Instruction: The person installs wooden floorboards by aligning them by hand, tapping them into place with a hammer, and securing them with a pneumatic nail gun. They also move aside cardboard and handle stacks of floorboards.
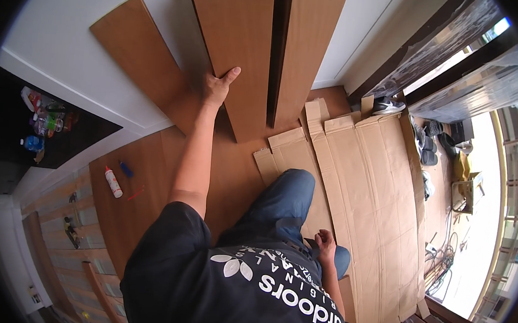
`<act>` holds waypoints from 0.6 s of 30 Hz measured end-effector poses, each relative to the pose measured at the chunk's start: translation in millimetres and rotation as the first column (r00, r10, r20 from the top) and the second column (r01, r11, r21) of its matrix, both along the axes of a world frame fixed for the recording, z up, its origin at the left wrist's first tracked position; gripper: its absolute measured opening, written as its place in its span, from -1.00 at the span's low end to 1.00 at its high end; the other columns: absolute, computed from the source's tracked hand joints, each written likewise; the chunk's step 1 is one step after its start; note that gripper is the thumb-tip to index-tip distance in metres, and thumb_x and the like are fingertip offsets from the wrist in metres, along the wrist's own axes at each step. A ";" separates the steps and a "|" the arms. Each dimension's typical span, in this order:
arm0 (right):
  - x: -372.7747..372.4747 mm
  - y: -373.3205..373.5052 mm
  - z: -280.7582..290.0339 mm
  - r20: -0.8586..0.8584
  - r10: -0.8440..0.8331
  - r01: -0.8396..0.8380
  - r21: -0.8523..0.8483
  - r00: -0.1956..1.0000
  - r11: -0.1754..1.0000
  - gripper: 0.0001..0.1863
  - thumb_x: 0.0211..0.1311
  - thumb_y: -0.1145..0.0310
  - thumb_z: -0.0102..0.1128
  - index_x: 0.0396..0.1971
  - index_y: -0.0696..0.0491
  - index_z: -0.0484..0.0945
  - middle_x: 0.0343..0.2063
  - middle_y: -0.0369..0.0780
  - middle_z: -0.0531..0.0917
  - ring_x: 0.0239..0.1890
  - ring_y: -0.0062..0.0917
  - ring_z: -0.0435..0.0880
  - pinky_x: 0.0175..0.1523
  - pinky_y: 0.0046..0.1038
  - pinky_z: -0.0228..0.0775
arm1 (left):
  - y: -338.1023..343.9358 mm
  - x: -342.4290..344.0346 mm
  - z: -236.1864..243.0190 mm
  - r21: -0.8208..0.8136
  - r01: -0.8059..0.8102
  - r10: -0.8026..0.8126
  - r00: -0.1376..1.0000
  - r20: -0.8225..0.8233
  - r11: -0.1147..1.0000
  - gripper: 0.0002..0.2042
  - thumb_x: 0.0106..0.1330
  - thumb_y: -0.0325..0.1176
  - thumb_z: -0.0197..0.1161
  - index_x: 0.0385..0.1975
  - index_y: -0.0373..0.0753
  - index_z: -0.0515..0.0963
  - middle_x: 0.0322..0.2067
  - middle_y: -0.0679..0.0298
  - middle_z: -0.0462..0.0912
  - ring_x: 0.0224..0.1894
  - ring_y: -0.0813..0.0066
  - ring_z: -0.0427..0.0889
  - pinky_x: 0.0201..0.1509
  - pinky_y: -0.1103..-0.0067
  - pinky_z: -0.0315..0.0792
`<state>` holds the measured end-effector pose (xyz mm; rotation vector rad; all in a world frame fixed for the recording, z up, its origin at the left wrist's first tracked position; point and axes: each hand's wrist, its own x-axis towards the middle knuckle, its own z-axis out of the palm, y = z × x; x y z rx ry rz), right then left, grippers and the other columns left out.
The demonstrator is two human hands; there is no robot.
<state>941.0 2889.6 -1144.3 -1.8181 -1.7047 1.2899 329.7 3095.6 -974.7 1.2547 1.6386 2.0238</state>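
Overhead, flattened cardboard (377, 194) covers the floor right of the leaning wooden plank (234, 46). That plank rests against the white wall (58, 33), its lower left edge gripped by the left hand (217, 86). Well below the plank, the right hand (325, 243) rests loosely curled, holding nothing, on the person's knee. Far left of the plank lies a small glue bottle (113, 182).

Boards (242, 58) lean against the wall (58, 33), the left hand (217, 86) on one's edge; flattened cardboard (377, 194) lies to the right, a bottle, possibly glue (113, 182), on the floor left.
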 end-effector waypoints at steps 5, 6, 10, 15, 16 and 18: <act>-2.2 -3.4 16.1 0.018 -0.039 0.041 -0.097 0.999 0.994 -0.63 0.37 0.29 0.32 0.05 0.21 0.58 -0.17 -0.05 0.76 -0.12 -0.36 0.78 0.01 -0.37 0.62 | 16.0 -26.7 -29.6 -0.010 -0.015 0.016 0.993 0.116 1.000 -0.47 0.32 -0.11 0.52 0.07 -0.41 0.59 0.02 0.21 0.69 0.06 0.35 0.63 0.19 0.46 0.49; -7.3 -0.9 24.9 0.027 0.003 -0.001 -0.048 1.000 0.999 -0.63 0.38 0.28 0.31 0.04 0.22 0.58 -0.17 -0.03 0.76 -0.12 -0.29 0.78 0.02 -0.33 0.63 | 12.7 -39.0 -35.0 -0.076 -0.031 0.040 0.992 0.118 0.997 -0.46 0.32 -0.10 0.52 0.10 -0.41 0.58 0.07 0.20 0.68 0.07 0.35 0.63 0.21 0.45 0.48; -1.4 1.2 32.9 -0.020 -0.050 0.048 -0.106 0.999 0.993 -0.59 0.36 0.25 0.25 0.04 0.25 0.60 -0.14 0.06 0.74 -0.05 -0.14 0.76 0.10 -0.26 0.59 | 25.2 -41.1 -36.3 -0.107 -0.021 0.038 0.986 0.165 0.994 -0.41 0.33 -0.07 0.51 0.18 -0.40 0.56 0.18 0.18 0.63 0.15 0.29 0.59 0.29 0.45 0.46; 10.8 -16.4 23.1 0.032 -0.001 0.002 -0.044 0.999 0.999 -0.60 0.36 0.23 0.22 0.03 0.22 0.60 -0.12 0.06 0.73 -0.04 -0.09 0.73 0.12 -0.21 0.58 | 26.3 -45.8 -44.7 -0.176 0.029 0.000 0.987 0.164 0.984 -0.36 0.36 -0.01 0.47 0.20 -0.47 0.55 0.18 0.12 0.64 0.11 0.28 0.62 0.19 0.43 0.55; 13.1 -20.3 23.1 0.036 0.006 -0.004 -0.056 0.999 0.998 -0.60 0.36 0.23 0.21 0.03 0.22 0.60 -0.12 0.05 0.72 -0.03 -0.09 0.72 0.13 -0.20 0.57 | 23.0 -44.7 -47.1 -0.253 0.003 0.036 0.988 0.150 0.967 -0.35 0.38 0.02 0.44 0.21 -0.47 0.55 0.18 0.11 0.64 0.09 0.27 0.64 0.16 0.41 0.57; 12.8 -20.7 24.6 0.047 0.030 -0.030 -0.010 0.998 1.000 -0.61 0.38 0.24 0.20 0.04 0.20 0.59 -0.08 0.05 0.69 0.01 -0.10 0.70 0.18 -0.19 0.54 | 15.7 -67.1 -59.1 -0.420 -0.142 0.174 0.984 0.039 0.897 -0.33 0.32 0.11 0.46 0.04 -0.53 0.64 0.02 0.04 0.74 -0.03 0.26 0.70 0.11 0.40 0.60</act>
